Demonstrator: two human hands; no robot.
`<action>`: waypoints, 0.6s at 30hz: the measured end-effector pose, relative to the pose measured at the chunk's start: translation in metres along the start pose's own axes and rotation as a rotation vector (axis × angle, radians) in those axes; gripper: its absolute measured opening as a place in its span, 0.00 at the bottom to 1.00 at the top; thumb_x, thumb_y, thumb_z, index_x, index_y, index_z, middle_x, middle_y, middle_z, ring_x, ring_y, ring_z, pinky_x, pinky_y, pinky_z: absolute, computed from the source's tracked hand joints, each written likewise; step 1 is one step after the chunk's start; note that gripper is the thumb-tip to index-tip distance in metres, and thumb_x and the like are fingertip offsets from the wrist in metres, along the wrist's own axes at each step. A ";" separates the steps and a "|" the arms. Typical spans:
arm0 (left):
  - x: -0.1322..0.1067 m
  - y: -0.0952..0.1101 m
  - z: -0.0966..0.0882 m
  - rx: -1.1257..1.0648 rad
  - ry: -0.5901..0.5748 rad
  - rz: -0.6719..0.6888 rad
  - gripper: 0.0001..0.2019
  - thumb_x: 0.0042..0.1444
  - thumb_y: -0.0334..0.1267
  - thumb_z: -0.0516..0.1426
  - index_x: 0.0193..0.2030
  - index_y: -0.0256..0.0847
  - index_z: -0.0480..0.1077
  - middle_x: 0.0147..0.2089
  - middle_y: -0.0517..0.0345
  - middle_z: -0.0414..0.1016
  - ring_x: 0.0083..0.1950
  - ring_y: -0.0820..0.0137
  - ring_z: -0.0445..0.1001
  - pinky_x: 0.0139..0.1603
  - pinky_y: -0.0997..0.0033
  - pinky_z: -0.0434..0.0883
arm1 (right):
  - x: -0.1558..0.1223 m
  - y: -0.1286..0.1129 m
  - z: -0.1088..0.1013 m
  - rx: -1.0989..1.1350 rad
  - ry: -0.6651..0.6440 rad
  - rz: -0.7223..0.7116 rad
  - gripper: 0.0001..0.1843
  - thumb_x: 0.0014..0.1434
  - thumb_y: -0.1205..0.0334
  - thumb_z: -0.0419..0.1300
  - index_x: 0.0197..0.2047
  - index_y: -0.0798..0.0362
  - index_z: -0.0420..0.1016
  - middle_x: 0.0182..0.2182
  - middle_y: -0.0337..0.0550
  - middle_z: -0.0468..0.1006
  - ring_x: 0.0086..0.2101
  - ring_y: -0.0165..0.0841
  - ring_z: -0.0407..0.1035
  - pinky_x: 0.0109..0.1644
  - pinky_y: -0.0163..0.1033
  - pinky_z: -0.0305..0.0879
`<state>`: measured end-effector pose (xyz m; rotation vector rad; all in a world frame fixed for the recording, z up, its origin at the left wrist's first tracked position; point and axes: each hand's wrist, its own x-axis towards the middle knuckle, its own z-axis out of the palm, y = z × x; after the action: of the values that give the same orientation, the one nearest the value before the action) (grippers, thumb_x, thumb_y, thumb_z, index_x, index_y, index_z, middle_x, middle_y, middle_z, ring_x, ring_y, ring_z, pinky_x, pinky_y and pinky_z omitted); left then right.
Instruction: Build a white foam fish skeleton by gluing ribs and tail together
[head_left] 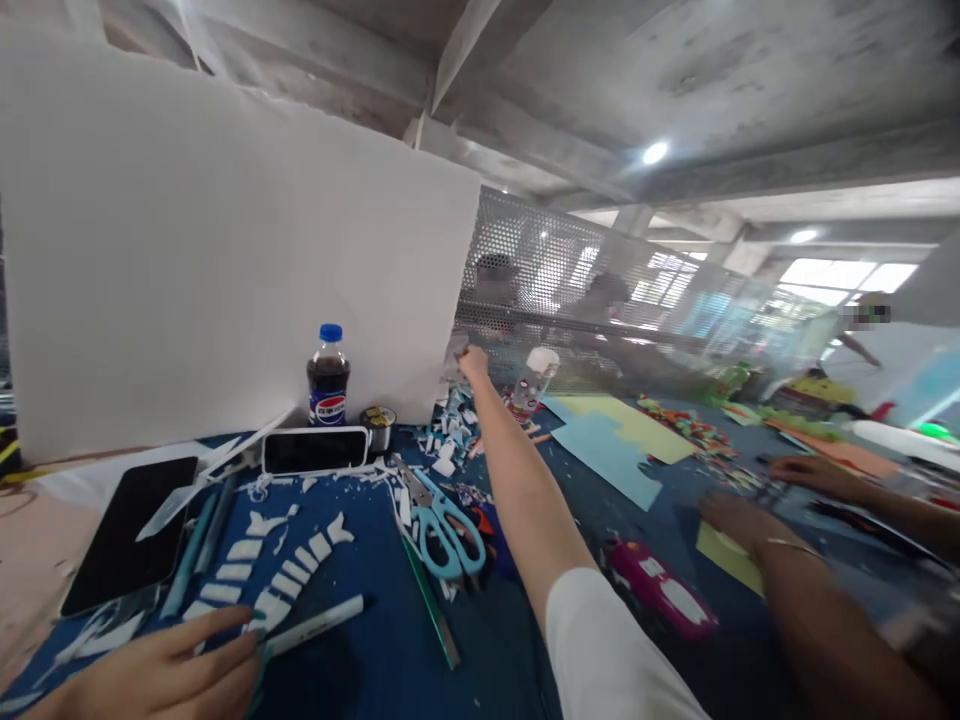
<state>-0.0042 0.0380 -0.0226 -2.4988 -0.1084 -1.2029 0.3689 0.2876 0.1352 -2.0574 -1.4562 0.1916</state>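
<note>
My right hand [472,362] is stretched far forward, its fingers closed on the lower right corner of a big upright white board [225,260]. At the bottom left, my left hand [172,670] rests on the blue mat [375,660], fingers pinched round the green end of a white pen [315,625]. Rows of small white cut pieces [285,570] lie just beyond that hand. Blue-handled scissors [446,525] and a green ruler [431,600] lie between my two arms.
A cola bottle [328,378], a tape roll [377,420], a white phone [315,450] and a black tablet [127,535] sit by the board. Coloured paper sheets [607,445], scraps and a pink object [660,590] lie to the right. A co-worker's hands [739,520] work there, before a mesh screen [600,290].
</note>
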 end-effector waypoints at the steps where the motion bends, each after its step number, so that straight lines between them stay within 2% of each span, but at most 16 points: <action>1: 0.005 -0.001 -0.003 0.009 -0.048 0.018 0.20 0.49 0.18 0.46 0.31 0.43 0.75 0.31 0.62 0.79 0.39 0.71 0.76 0.60 0.64 0.68 | -0.004 0.002 -0.003 0.007 0.020 -0.010 0.18 0.63 0.57 0.56 0.54 0.55 0.67 0.50 0.48 0.70 0.45 0.37 0.69 0.47 0.48 0.69; 3: 0.015 -0.003 -0.009 0.027 -0.056 0.131 0.19 0.50 0.18 0.46 0.30 0.42 0.73 0.30 0.61 0.78 0.39 0.71 0.76 0.61 0.61 0.67 | -0.014 0.003 -0.012 0.030 0.076 -0.031 0.18 0.63 0.57 0.56 0.53 0.54 0.67 0.51 0.48 0.70 0.45 0.37 0.69 0.47 0.48 0.69; 4: 0.019 -0.004 -0.012 0.047 -0.056 0.123 0.19 0.51 0.18 0.46 0.30 0.41 0.73 0.30 0.60 0.78 0.39 0.71 0.76 0.61 0.60 0.66 | -0.021 0.002 -0.018 0.044 0.110 -0.043 0.17 0.63 0.57 0.56 0.53 0.54 0.67 0.51 0.48 0.70 0.45 0.36 0.69 0.47 0.48 0.69; 8: 0.026 -0.007 -0.017 0.166 -0.083 0.142 0.11 0.53 0.21 0.51 0.32 0.39 0.71 0.31 0.57 0.77 0.37 0.69 0.75 0.49 0.61 0.74 | -0.062 -0.010 -0.043 0.117 0.239 -0.127 0.17 0.63 0.57 0.55 0.52 0.54 0.68 0.50 0.48 0.71 0.45 0.36 0.69 0.47 0.48 0.69; 11: 0.026 -0.009 -0.018 0.222 -0.115 0.130 0.09 0.55 0.23 0.51 0.37 0.37 0.69 0.32 0.55 0.77 0.36 0.68 0.75 0.44 0.62 0.74 | -0.111 -0.024 -0.056 0.188 0.274 -0.235 0.11 0.65 0.59 0.51 0.40 0.57 0.71 0.38 0.46 0.74 0.41 0.35 0.68 0.46 0.41 0.64; 13: 0.027 -0.009 -0.019 0.272 -0.121 0.118 0.07 0.56 0.26 0.52 0.38 0.37 0.68 0.34 0.53 0.76 0.37 0.67 0.75 0.44 0.63 0.74 | -0.152 -0.031 -0.056 0.246 0.229 -0.325 0.11 0.63 0.58 0.53 0.32 0.55 0.68 0.29 0.41 0.72 0.34 0.32 0.67 0.41 0.36 0.60; 15: 0.032 -0.007 -0.020 0.308 -0.066 0.061 0.07 0.57 0.29 0.53 0.43 0.37 0.66 0.36 0.51 0.75 0.38 0.65 0.74 0.44 0.60 0.74 | -0.196 -0.036 -0.052 0.313 0.131 -0.407 0.13 0.60 0.55 0.54 0.28 0.53 0.63 0.21 0.35 0.67 0.26 0.29 0.63 0.34 0.33 0.57; 16: 0.036 -0.006 -0.022 0.333 -0.041 -0.027 0.11 0.57 0.32 0.54 0.48 0.36 0.64 0.40 0.46 0.74 0.42 0.61 0.74 0.44 0.57 0.74 | -0.218 -0.038 -0.048 0.348 0.071 -0.444 0.14 0.59 0.54 0.55 0.26 0.52 0.61 0.19 0.33 0.64 0.24 0.28 0.61 0.31 0.33 0.55; 18: 0.047 -0.006 -0.029 0.345 0.037 -0.311 0.23 0.57 0.37 0.56 0.58 0.32 0.56 0.51 0.35 0.67 0.53 0.52 0.69 0.47 0.51 0.72 | -0.256 -0.040 -0.040 0.412 -0.069 -0.513 0.15 0.57 0.53 0.56 0.24 0.52 0.59 0.16 0.32 0.61 0.21 0.27 0.59 0.28 0.32 0.53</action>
<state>0.0026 0.0288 0.0319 -2.2079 -0.6578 -1.2228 0.2552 0.0510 0.1331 -1.3205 -1.7623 0.3213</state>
